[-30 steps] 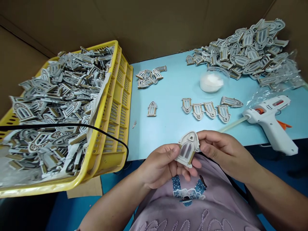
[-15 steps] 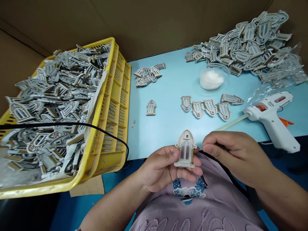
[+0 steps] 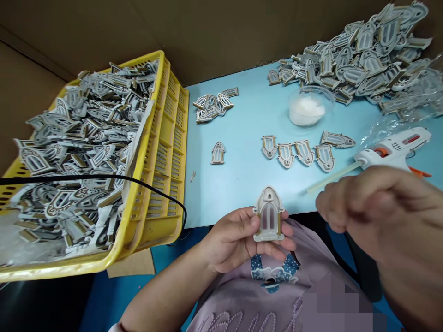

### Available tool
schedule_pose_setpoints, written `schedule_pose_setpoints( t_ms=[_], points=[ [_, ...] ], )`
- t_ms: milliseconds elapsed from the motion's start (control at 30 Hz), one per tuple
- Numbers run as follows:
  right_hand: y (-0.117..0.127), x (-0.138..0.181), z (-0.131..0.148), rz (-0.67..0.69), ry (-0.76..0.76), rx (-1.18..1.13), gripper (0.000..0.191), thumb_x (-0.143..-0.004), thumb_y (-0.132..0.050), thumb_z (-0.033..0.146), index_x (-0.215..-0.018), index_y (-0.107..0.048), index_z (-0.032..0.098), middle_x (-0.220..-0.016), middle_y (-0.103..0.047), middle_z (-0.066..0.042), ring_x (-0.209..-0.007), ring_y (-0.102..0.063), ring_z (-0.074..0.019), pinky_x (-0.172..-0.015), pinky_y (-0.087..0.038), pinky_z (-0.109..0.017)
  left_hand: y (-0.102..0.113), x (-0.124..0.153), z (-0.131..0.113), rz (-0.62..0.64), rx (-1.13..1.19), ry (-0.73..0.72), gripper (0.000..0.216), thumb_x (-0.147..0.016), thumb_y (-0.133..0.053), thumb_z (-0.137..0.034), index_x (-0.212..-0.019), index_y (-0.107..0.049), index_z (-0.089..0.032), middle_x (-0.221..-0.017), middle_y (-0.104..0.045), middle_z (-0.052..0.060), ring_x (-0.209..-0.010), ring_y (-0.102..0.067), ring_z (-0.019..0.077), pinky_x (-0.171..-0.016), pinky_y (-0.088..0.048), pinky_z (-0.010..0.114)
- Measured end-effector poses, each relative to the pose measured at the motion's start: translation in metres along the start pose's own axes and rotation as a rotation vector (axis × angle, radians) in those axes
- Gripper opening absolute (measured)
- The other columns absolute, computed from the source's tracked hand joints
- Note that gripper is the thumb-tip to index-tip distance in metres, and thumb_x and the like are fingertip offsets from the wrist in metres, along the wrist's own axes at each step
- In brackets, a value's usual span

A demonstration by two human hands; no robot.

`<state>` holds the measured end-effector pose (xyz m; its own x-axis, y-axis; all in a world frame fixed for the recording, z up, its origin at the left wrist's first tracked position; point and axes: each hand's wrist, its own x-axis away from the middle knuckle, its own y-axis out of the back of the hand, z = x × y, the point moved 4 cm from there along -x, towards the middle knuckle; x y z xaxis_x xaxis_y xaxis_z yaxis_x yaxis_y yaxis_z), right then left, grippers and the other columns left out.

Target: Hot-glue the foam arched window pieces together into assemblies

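My left hand [image 3: 231, 244] holds a small arched window ornament [image 3: 269, 216] upright over my lap, thumb on its left edge and fingers behind. The piece is off-white with gold sides and two pale panes. To the right, my right hand [image 3: 375, 207] is raised with its fingers curled closed; it is blurred, and whatever they may hold is hidden. Just beyond it lies a white hot glue gun [image 3: 391, 147], its handle covered by my hand and a translucent glue stick [image 3: 332, 177] pointing left. Several matching window ornaments [image 3: 304, 152] lie in a loose row on the table.
On the left stands a yellow crate [image 3: 169, 152] heaped with such pieces, with a black cable [image 3: 148, 186] across it. A tub of white material [image 3: 306, 110], a big pile [image 3: 370, 60], a small pile [image 3: 212, 107] and one single ornament [image 3: 218, 153] are on the blue table [image 3: 235, 184].
My right hand has moved right and up, away from the ornament, and now covers the glue gun's handle. My left hand keeps hold of the ornament almost in place. The view has shifted slightly.
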<state>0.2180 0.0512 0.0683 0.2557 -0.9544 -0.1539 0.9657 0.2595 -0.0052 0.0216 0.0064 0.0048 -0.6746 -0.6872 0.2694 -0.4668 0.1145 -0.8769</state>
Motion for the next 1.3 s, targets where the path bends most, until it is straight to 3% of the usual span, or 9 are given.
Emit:
schedule_pose_setpoints(
  t_ms=[133,400,633,767,967,1000,1067,1167,1300],
  points=[
    [-0.026,0.001,0.003,0.054,0.077,0.592,0.009,-0.088,-0.069,0.02,-0.089,-0.072,0.029,-0.071,-0.068,0.007,-0.059,-0.061,-0.01,-0.053,-0.046,-0.023,-0.001,-0.003,-0.001,-0.034,-0.131,-0.071,0.037,-0.087,-0.075,-0.035,-0.113,-0.073,-0.008,-0.104,-0.075,0.015,-0.095,-0.074,0.02,-0.083,-0.061,0.026],
    [-0.043,0.0,-0.005,-0.019,0.189,0.773,0.007,-0.087,-0.069,0.017,-0.082,-0.072,0.022,-0.065,-0.063,0.007,-0.06,-0.057,-0.0079,-0.055,-0.038,-0.024,-0.003,-0.005,-0.001,-0.085,-0.224,-0.115,0.031,-0.083,-0.079,-0.031,-0.109,-0.074,-0.014,-0.093,-0.073,0.006,-0.082,-0.071,0.013,-0.077,-0.058,0.021],
    [-0.047,-0.003,-0.007,0.063,0.197,0.675,0.017,-0.093,-0.052,0.017,-0.079,-0.061,0.019,-0.065,-0.06,0.004,-0.063,-0.053,-0.0097,-0.061,-0.04,-0.025,-0.001,-0.006,0.0,-0.065,-0.235,-0.089,0.034,-0.083,-0.079,-0.036,-0.104,-0.073,-0.01,-0.091,-0.072,0.009,-0.081,-0.07,0.0154,-0.073,-0.058,0.023],
    [-0.038,-0.004,-0.012,0.141,-0.007,0.27,0.018,-0.099,-0.049,0.02,-0.082,-0.054,0.022,-0.066,-0.055,0.005,-0.059,-0.051,-0.009,-0.056,-0.041,-0.024,0.003,-0.005,0.002,-0.033,-0.116,-0.049,0.043,-0.085,-0.076,-0.043,-0.109,-0.073,-0.008,-0.097,-0.073,0.013,-0.085,-0.074,0.0207,-0.07,-0.061,0.026],
    [-0.011,-0.005,-0.013,0.124,-0.081,-0.271,0.014,-0.098,-0.056,0.034,-0.087,-0.058,0.025,-0.112,-0.06,-0.006,-0.106,-0.057,-0.0211,-0.087,-0.054,-0.036,0.007,-0.006,-0.001,-0.012,0.003,-0.03,0.049,-0.086,-0.075,-0.043,-0.117,-0.071,-0.006,-0.101,-0.075,0.014,-0.093,-0.075,0.024,-0.08,-0.062,0.031],
    [-0.011,-0.005,-0.014,0.153,-0.118,-0.345,0.014,-0.098,-0.055,0.035,-0.088,-0.057,0.025,-0.109,-0.062,-0.005,-0.103,-0.059,-0.0216,-0.085,-0.055,-0.038,0.007,-0.006,-0.002,-0.007,0.013,-0.032,0.048,-0.086,-0.075,-0.043,-0.117,-0.071,-0.006,-0.101,-0.075,0.014,-0.094,-0.074,0.0244,-0.082,-0.062,0.032],
    [-0.012,-0.004,-0.019,0.188,-0.21,-0.463,0.013,-0.101,-0.05,0.035,-0.092,-0.055,0.027,-0.083,-0.061,-0.002,-0.08,-0.06,-0.0186,-0.07,-0.055,-0.034,0.007,-0.006,-0.003,0.0,0.028,-0.036,0.048,-0.086,-0.075,-0.042,-0.117,-0.071,-0.006,-0.102,-0.075,0.014,-0.095,-0.074,0.0243,-0.083,-0.062,0.033],
    [-0.016,0.001,-0.028,0.173,-0.266,-0.448,0.011,-0.102,-0.047,0.034,-0.094,-0.053,0.028,-0.059,-0.04,0.004,-0.055,-0.043,-0.0126,-0.052,-0.04,-0.026,0.008,-0.006,-0.005,-0.007,0.041,-0.039,0.048,-0.085,-0.076,-0.043,-0.117,-0.071,-0.006,-0.101,-0.075,0.014,-0.094,-0.073,0.0235,-0.082,-0.061,0.033],
    [-0.022,0.006,-0.035,0.122,-0.255,-0.062,0.007,-0.098,-0.059,0.035,-0.103,-0.059,0.031,-0.061,-0.039,0.006,-0.052,-0.037,-0.0092,-0.047,-0.033,-0.022,0.01,-0.006,-0.005,-0.023,0.023,-0.048,0.049,-0.086,-0.075,-0.043,-0.117,-0.071,-0.006,-0.101,-0.074,0.013,-0.093,-0.073,0.022,-0.082,-0.06,0.031]
  ],
)
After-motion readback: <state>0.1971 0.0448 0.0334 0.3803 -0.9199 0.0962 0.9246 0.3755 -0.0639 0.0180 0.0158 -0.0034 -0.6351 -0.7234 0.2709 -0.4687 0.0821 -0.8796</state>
